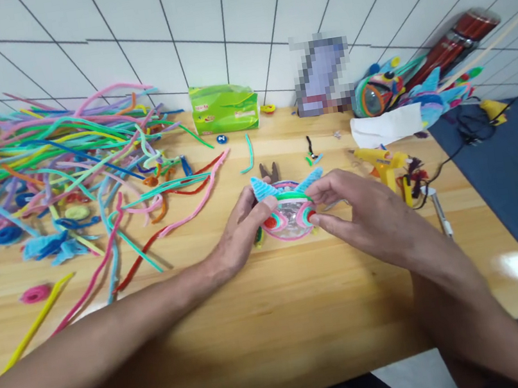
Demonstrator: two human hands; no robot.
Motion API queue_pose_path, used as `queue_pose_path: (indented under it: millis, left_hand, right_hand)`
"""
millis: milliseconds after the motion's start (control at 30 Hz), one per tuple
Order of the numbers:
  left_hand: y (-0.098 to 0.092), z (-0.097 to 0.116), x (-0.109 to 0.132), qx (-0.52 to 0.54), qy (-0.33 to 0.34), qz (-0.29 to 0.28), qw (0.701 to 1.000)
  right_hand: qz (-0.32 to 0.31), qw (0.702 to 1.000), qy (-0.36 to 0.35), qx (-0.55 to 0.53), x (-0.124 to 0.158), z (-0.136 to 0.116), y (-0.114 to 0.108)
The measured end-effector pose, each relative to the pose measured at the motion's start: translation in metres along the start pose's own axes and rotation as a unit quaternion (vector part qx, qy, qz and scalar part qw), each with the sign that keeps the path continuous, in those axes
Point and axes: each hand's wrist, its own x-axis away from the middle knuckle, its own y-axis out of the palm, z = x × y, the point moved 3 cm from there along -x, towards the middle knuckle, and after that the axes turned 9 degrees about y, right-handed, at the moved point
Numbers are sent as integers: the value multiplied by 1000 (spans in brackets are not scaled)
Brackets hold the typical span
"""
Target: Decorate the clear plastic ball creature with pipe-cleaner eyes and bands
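Note:
A round, clear craft piece (290, 216) with a pink rim, a green band, two blue pointed ears and two red-centred pink eyes is at the middle of the table. My left hand (244, 225) grips its left side, the thumb on the green band by the left ear. My right hand (356, 208) is at its right side, thumb at the right red eye and fingers near the right ear; it pinches the edge of the piece. Dark plier jaws (269, 171) show just behind the piece, their handles hidden.
A large heap of pipe cleaners (63, 158) covers the left. A green tissue pack (225, 108) stands at the wall. On the right are a yellow glue gun (383, 162), white paper (388, 126), finished crafts and a red flask (455, 44).

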Motion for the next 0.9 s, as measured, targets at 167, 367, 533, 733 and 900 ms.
queue_pose_path:
  millis: [167,367,533,733,900]
  left_hand:
    - [6,11,6,-48,14,-16,999]
    - [14,15,7,-82,22,-19,996]
    - [14,11,7,-128,30,-31,991]
    - [12,9,6,-110,30,-33,993]
    - [12,8,6,-100,26,-36,994]
  right_hand:
    - [-13,999,-9,33,-1,-3,-1]
    - [-23,998,-19,54,-1,-6,-1]
    - [-20,998,-36,56,-1,-6,-1]
    - [-18,998,-34,57,-1,-4,0]
    - [-3,998,-33,51,0,-1,3]
